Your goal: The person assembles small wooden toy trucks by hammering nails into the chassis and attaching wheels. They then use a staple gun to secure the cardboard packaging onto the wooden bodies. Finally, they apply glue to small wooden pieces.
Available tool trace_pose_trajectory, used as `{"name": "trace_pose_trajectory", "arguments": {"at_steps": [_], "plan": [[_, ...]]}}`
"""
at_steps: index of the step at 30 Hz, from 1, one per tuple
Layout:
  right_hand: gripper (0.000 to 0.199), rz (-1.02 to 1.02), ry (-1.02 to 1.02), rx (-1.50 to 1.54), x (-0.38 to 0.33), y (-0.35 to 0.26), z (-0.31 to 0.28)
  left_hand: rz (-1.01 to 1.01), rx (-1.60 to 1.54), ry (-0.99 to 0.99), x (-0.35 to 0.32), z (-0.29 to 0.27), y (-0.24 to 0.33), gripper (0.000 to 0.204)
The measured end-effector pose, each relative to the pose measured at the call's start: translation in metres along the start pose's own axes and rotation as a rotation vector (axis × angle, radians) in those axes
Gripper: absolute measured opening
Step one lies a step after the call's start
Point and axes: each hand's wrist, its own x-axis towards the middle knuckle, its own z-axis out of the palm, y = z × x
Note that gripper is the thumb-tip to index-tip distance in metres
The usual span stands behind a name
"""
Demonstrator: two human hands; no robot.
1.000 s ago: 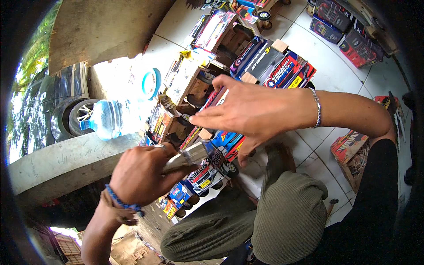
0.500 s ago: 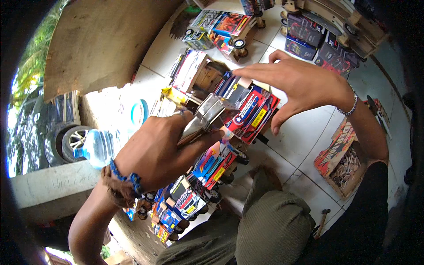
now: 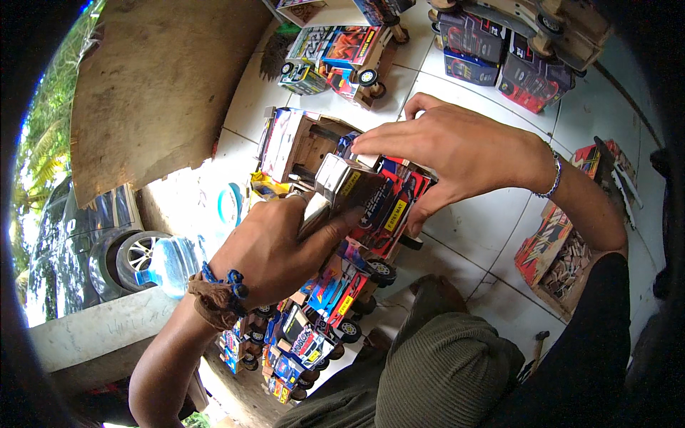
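The left hand (image 3: 275, 246) grips the toy truck cab (image 3: 349, 187) while the right hand (image 3: 457, 153) apparently pinches its top edge; steady support underneath helps.

Two hands (image 3: 278, 250) (image 3: 457, 153), one water jug (image 3: 171, 264), one hammer (image 3: 535, 349), many toy trucks (image 3: 335, 50)

You sat in an open-fronted toy-making workshop: handmade wooden toy trucks (image 3: 335, 314) crowded the white tiled floor (image 3: 471, 221), a hammer (image 3: 535, 349) lay nearby, and a parked car (image 3: 85, 242) stood outside.
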Motion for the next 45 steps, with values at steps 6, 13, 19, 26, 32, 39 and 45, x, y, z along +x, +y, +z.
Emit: {"name": "trace_pose_trajectory", "arguments": {"at_steps": [6, 13, 19, 26, 32, 39, 45], "plan": [[0.104, 0.031, -0.01, -0.016, 0.0, -0.001, -0.001, -0.198, -0.099, -0.093, 0.003, -0.001, 0.01, 0.051], [0.103, 0.022, 0.03, -0.039, -0.001, 0.002, 0.002, -0.116, -0.08, -0.009, 0.002, 0.004, 0.014, 0.05], [0.1, 0.011, 0.09, -0.035, 0.001, -0.001, 0.004, -0.118, 0.077, 0.07, 0.006, 0.018, 0.008, 0.04], [0.094, -0.032, 0.098, -0.046, 0.001, 0.005, 0.006, -0.069, 0.055, 0.311, 0.007, 0.04, 0.002, 0.058], [0.078, -0.016, 0.004, -0.132, 0.008, -0.009, -0.007, -0.022, -0.018, 0.328, 0.007, 0.051, -0.01, 0.058], [0.113, 0.033, -0.098, -0.104, 0.013, -0.022, -0.017, 0.114, 0.128, 0.267, -0.019, 0.032, -0.023, 0.055], [0.121, -0.105, -0.183, -0.295, 0.031, -0.034, -0.013, -0.015, 0.095, 0.261, -0.06, 0.004, -0.055, 0.069]]}}
